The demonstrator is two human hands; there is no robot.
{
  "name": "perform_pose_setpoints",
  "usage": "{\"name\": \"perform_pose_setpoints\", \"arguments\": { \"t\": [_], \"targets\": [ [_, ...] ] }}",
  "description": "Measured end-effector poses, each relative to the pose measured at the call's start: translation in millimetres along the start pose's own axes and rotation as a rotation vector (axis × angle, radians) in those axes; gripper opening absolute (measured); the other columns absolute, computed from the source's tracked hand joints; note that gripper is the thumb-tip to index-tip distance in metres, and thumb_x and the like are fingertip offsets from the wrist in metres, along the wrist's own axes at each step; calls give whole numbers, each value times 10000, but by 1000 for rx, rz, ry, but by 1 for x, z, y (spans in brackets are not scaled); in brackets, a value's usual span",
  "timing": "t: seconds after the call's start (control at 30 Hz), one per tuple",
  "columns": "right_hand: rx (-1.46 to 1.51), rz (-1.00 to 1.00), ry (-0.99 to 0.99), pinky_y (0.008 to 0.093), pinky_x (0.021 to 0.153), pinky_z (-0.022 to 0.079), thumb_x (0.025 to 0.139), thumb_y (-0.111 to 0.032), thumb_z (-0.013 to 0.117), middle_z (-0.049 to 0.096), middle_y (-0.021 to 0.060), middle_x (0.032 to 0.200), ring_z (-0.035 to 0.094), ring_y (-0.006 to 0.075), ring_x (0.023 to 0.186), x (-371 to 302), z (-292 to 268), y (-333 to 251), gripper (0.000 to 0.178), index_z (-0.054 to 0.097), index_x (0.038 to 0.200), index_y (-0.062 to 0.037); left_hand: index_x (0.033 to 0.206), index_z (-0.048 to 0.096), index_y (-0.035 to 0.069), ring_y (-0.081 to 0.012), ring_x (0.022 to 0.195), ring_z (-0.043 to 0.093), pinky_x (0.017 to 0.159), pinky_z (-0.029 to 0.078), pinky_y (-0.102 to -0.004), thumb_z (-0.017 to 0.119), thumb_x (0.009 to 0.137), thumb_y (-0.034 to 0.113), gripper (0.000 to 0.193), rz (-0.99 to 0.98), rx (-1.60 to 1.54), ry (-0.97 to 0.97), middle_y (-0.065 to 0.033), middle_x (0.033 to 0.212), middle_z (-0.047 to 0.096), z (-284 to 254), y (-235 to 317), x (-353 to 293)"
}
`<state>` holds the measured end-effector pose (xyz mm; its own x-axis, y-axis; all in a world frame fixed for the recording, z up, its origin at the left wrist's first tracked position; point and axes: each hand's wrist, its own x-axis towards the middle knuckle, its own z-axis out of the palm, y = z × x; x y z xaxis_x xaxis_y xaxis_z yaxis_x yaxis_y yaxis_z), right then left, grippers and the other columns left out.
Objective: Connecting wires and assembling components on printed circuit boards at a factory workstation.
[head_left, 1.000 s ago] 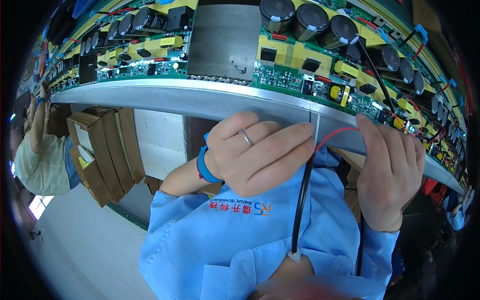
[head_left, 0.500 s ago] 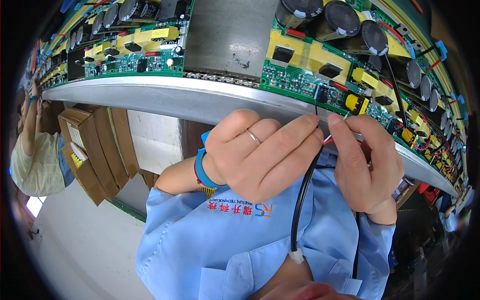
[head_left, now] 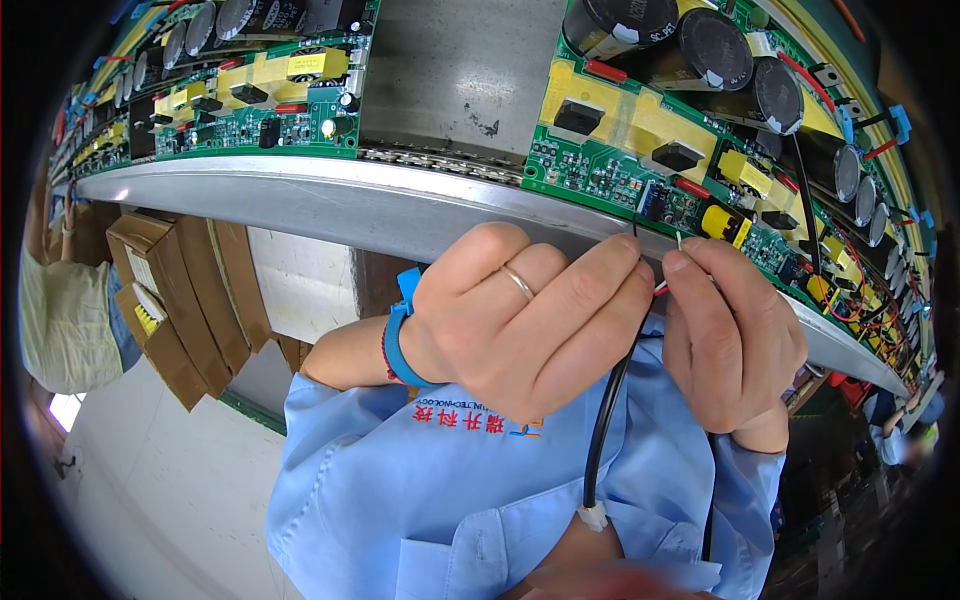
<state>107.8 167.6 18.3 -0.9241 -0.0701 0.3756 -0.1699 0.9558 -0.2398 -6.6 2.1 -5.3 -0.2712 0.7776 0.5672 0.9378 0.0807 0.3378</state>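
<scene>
My left hand (head_left: 540, 315), with a ring and a blue wrist strap (head_left: 402, 335), pinches a thin black wire (head_left: 635, 228) between thumb and fingers. A thicker black cable (head_left: 604, 430) runs from below that hand down across my chest. Beside it, my right hand (head_left: 735, 340) has thumb and forefinger closed on a thin white wire (head_left: 679, 240), its end poking up. A bit of red wire (head_left: 660, 288) shows between the hands. Both hands are just in front of a green circuit board (head_left: 590, 190) with large black capacitors (head_left: 715, 50) and yellow parts.
A metal rail (head_left: 270, 195) edges the conveyor line, whose chain (head_left: 440, 162) runs behind it. Another green board (head_left: 260, 135) sits to the left, with a grey metal plate (head_left: 455, 75) between. Cardboard boxes (head_left: 195, 290) stand at left, near another person (head_left: 70, 310).
The view has shifted slightly. My hands keep the same pinching grips, and the white wire's end has tilted a little toward my left hand.
</scene>
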Motion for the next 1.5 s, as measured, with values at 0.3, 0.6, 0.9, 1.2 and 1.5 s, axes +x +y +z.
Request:
{"name": "perform_pose_setpoints", "arguments": {
  "t": [0.3,0.6,0.9,1.2,1.5],
  "targets": [
    [31,42,-22,312,604,565,710,102,710,688,166,914,688,273,751,3,-2,-1,313,650,1005,17,886,706,9,-83,534,523,519,303,-240,689,645,172,291,-35,8,59,-106,877,719,7,4,5],
    [-44,-36,140,231,437,449,755,-5,673,694,154,880,609,170,566,4,10,10,174,692,927,11,855,713,28,-89,527,508,519,303,-249,650,617,193,297,-59,75,187,-71,840,703,19,2,13],
    [-30,19,64,247,468,477,743,40,657,706,157,897,634,188,598,7,9,10,199,696,937,16,1009,739,165,-60,516,394,605,253,-279,666,706,210,315,82,15,229,30,872,698,13,0,-5],
    [9,93,-14,285,540,538,697,94,652,698,156,896,674,232,681,10,5,6,265,683,949,16,1038,747,189,-86,557,355,643,229,-295,600,729,225,344,325,-75,215,40,890,679,17,-11,-7],
    [16,152,-73,308,600,555,701,106,651,679,158,918,674,265,734,18,-1,7,297,675,985,22,951,727,157,-103,529,426,598,253,-288,638,696,170,270,318,-204,335,31,920,699,19,-9,-7]
  ]
}}
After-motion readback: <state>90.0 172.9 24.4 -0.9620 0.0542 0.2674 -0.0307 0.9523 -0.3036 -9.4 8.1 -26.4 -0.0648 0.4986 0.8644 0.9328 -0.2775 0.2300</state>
